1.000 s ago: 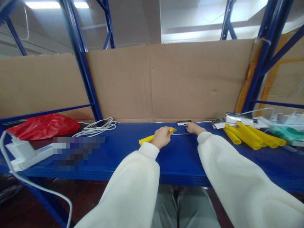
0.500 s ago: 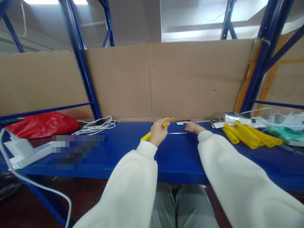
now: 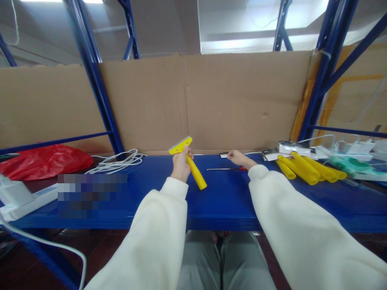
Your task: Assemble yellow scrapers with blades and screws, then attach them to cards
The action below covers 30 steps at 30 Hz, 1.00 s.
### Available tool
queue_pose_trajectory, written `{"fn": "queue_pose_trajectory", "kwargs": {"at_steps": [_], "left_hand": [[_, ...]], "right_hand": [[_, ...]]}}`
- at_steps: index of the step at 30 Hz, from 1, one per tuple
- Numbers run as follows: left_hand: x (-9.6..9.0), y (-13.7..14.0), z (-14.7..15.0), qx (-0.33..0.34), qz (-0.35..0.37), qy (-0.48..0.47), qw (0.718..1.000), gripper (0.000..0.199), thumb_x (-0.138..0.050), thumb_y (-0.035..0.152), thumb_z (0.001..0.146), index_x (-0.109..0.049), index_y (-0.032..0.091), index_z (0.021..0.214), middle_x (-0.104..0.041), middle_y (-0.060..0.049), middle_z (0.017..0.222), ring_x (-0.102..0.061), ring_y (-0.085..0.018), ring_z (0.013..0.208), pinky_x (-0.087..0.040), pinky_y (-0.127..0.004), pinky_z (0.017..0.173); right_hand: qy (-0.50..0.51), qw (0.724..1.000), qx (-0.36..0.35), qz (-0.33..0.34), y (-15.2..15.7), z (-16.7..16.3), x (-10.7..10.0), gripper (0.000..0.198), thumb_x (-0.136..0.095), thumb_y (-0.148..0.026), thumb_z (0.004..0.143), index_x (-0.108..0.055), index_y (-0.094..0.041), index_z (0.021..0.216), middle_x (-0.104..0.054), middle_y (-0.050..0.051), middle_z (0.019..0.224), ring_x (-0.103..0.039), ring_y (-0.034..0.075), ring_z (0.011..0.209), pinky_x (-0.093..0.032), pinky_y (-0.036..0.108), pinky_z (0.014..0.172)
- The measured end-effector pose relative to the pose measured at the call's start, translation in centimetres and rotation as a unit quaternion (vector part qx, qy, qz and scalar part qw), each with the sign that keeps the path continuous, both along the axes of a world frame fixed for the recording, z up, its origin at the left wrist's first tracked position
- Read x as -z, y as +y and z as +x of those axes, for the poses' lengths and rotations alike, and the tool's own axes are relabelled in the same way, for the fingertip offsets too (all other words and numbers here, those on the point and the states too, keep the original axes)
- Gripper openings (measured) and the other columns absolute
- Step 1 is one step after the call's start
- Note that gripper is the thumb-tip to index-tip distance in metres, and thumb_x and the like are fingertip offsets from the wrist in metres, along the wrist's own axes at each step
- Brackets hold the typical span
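Note:
My left hand (image 3: 180, 166) is wrapped round the handle of a yellow scraper (image 3: 197, 174), which is raised over the blue shelf top (image 3: 169, 201). Its wide head with a pale blade edge points up and left, and the handle's end slants down to the right. My right hand (image 3: 236, 157) is at the back of the shelf, fingers curled, beside a small black-and-white packet (image 3: 223, 155). Whether it pinches anything is too small to make out. A screwdriver (image 3: 225, 169) with a red handle lies flat, partly below my right wrist.
Several yellow tubular pieces (image 3: 305, 169) lie in a pile to the right, near black-and-white packets (image 3: 270, 155) and a green-and-white package (image 3: 350, 165). On the left are a coiled white cable (image 3: 121, 162), a red plastic bag (image 3: 51, 161) and a power strip (image 3: 39, 201). Cardboard (image 3: 236, 100) backs the shelf.
My left hand has moved left and turned the scraper, so its head now faces me and its handle points down right. My right hand stays by the packet. The view has shifted slightly right.

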<state>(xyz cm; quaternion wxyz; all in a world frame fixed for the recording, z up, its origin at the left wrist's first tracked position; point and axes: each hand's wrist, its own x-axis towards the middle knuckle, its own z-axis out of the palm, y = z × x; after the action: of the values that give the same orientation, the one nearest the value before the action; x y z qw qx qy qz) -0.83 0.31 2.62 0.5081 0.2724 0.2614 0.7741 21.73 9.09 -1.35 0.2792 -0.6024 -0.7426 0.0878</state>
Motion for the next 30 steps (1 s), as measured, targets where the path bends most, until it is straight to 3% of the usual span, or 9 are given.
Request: {"fn": "queue_pose_trajectory", "kwargs": {"at_steps": [4, 8, 11, 15, 21, 30], "left_hand": [[1.0, 0.3, 0.3, 0.134, -0.116, 0.050, 0.983, 0.025, -0.045, 0.002, 0.090, -0.050, 0.013, 0.068, -0.049, 0.003, 0.052, -0.038, -0.003, 0.037, -0.034, -0.013, 0.039], [2.4, 0.5, 1.2, 0.270, -0.211, 0.192, 0.920, 0.023, -0.045, 0.002, 0.090, -0.053, 0.011, 0.070, -0.049, 0.001, 0.051, -0.038, -0.004, 0.037, -0.034, -0.015, 0.037], [3.2, 0.9, 1.5, 0.315, -0.237, 0.242, 0.887, 0.021, -0.045, 0.003, 0.090, -0.055, 0.010, 0.073, -0.049, 0.001, 0.051, -0.038, -0.005, 0.037, -0.036, -0.016, 0.038], [3.9, 1.6, 1.2, 0.335, -0.238, 0.247, 0.878, 0.014, -0.050, 0.004, 0.088, -0.058, 0.010, 0.080, -0.050, 0.002, 0.055, -0.040, -0.005, 0.039, -0.036, -0.016, 0.038], [3.8, 1.3, 1.5, 0.330, -0.241, 0.264, 0.874, 0.015, -0.046, 0.005, 0.090, -0.055, 0.011, 0.080, -0.049, 0.002, 0.055, -0.041, -0.006, 0.039, -0.035, -0.016, 0.038], [3.4, 0.5, 1.8, 0.314, -0.231, 0.274, 0.879, 0.020, -0.041, 0.003, 0.090, -0.050, 0.013, 0.075, -0.046, 0.003, 0.051, -0.038, -0.005, 0.036, -0.032, -0.014, 0.035]], "right_hand": [[0.109, 0.993, -0.033, 0.011, -0.5, -0.4, 0.1, 0.018, -0.056, -0.012, 0.075, -0.056, -0.017, 0.058, -0.056, -0.001, 0.056, -0.049, 0.012, 0.058, -0.039, 0.024, 0.061], [0.216, 0.972, -0.085, -0.019, -1.2, -1.2, 0.2, 0.016, -0.060, -0.010, 0.070, -0.054, -0.017, 0.057, -0.055, -0.002, 0.058, -0.049, 0.011, 0.060, -0.040, 0.024, 0.065], [0.275, 0.951, -0.134, -0.042, -2.3, -2.0, 0.1, 0.008, -0.064, -0.016, 0.069, -0.059, -0.017, 0.062, -0.058, -0.003, 0.062, -0.049, 0.011, 0.062, -0.040, 0.024, 0.066], [0.309, 0.930, -0.175, -0.090, -3.5, -3.1, 0.0, 0.011, -0.070, -0.026, 0.067, -0.064, -0.017, 0.069, -0.059, -0.003, 0.065, -0.046, 0.010, 0.061, -0.038, 0.024, 0.062], [0.328, 0.902, -0.239, -0.148, -3.9, -4.4, 0.6, 0.023, -0.078, -0.031, 0.056, -0.060, -0.017, 0.062, -0.056, -0.004, 0.062, -0.046, 0.009, 0.061, -0.036, 0.023, 0.061], [0.322, 0.903, -0.239, -0.154, -3.7, -4.3, 0.9, 0.024, -0.080, -0.028, 0.054, -0.060, -0.016, 0.060, -0.057, -0.003, 0.064, -0.046, 0.008, 0.062, -0.036, 0.023, 0.062]]}}
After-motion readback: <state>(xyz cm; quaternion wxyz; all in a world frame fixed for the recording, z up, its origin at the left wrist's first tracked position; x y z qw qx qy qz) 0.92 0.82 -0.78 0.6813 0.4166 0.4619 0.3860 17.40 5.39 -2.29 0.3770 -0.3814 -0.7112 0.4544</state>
